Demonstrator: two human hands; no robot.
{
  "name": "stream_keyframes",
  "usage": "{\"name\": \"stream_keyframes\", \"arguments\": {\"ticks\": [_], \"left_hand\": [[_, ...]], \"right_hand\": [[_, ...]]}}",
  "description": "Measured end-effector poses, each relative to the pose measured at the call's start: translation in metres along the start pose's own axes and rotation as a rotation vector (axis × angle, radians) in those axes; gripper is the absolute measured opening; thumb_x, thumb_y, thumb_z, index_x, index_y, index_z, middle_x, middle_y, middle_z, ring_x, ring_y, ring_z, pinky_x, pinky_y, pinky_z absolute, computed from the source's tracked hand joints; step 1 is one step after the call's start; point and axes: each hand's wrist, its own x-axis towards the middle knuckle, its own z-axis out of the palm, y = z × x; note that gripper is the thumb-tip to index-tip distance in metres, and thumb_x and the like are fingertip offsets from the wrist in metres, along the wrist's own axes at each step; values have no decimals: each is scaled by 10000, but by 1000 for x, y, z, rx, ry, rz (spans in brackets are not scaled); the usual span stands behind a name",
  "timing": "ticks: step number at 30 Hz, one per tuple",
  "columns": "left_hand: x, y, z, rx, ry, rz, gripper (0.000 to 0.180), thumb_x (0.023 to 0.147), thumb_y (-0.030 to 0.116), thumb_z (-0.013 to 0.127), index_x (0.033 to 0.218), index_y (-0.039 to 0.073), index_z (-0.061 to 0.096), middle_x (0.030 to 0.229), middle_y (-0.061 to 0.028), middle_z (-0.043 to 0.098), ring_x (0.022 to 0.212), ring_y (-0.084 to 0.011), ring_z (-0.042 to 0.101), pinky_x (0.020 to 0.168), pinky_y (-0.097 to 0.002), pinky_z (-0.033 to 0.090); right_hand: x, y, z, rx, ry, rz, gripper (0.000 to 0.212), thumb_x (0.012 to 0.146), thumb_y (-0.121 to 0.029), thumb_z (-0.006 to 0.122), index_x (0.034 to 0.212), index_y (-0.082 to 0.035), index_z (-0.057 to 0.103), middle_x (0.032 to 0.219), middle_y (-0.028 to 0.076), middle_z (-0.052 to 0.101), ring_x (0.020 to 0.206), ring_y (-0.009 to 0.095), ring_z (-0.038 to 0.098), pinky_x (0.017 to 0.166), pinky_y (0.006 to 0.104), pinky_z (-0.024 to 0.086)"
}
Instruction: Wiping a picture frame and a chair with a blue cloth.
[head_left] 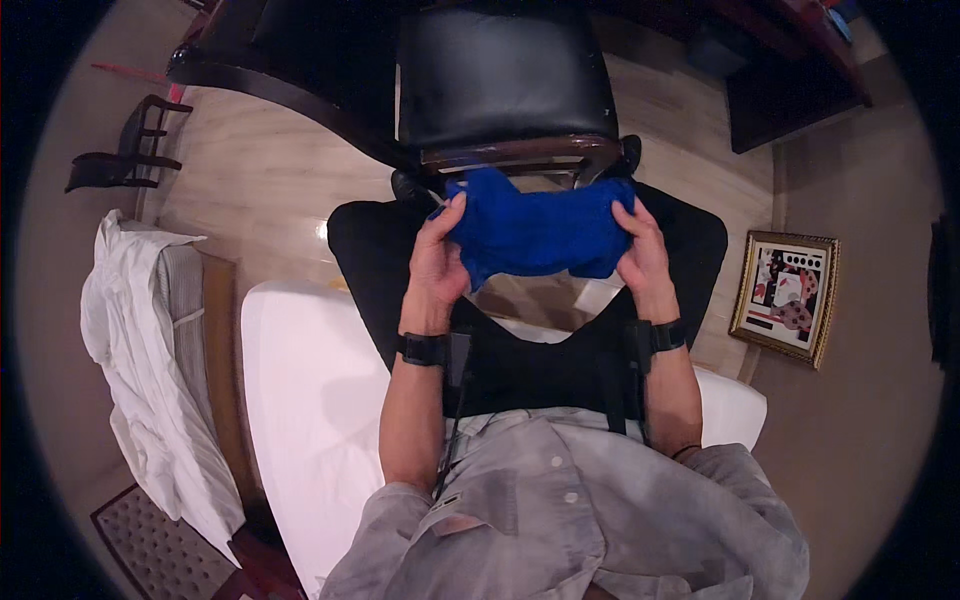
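A blue cloth [540, 230] is stretched between my two hands, above the gap between my knees. My left hand [438, 258] grips its left end, thumb on top. The right end is pinched in my right hand [643, 248], again with the thumb over the fabric. The cloth sags a little along its lower edge, and a corner sticks up at its upper left. Whether it is a towel or a garment I cannot tell. Fingers beneath the cloth are mostly hidden.
Just beyond the cloth stands a chair with a black padded seat [505, 85]. I sit on a white bed [300, 370]. White bedding [140, 330] lies over another bed at the left. A gold-framed picture [788, 298] is at the right wall, and a dark wooden desk [795, 90] stands far right.
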Motion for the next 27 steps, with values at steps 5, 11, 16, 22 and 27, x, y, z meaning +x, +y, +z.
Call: {"name": "stream_keyframes", "arguments": {"ticks": [5,11,16,22,27], "left_hand": [[4,7,-8,464,126,102,273,781,-17,713,1039,2,626,906,-86,673,791,-176,655,798,-304,529],[13,0,-21,534,249,128,371,747,-74,639,1110,-14,588,941,-90,673,816,-184,645,810,-314,525],[5,-22,-18,1023,152,-58,572,723,-62,667,1272,-44,504,1050,-125,655,895,-205,650,870,-330,512],[7,-35,20,1321,-221,563,818,672,124,823,1384,31,430,1246,-165,616,1251,-294,527,1037,-394,420],[5,-24,48,1213,-605,378,611,705,191,825,1230,9,570,1124,-122,669,1133,-264,577,966,-383,452]], "right_hand": [[3,-12,-1,-201,129,17,293,923,-89,600,1195,17,571,1061,75,657,954,155,628,890,296,496],[0,-22,1,-194,105,-111,213,955,-91,546,1148,-11,590,1021,37,657,911,126,617,861,270,491],[-14,-46,48,-237,-102,-181,224,977,-123,523,1185,-43,545,1062,24,629,938,102,603,864,266,492],[-28,-61,70,-523,-390,-29,259,989,-213,529,1178,-34,526,1013,8,606,898,63,569,820,227,481],[-45,-88,91,-691,-497,-8,248,981,-249,545,1107,-36,551,951,-8,585,858,48,540,752,210,457]]}}
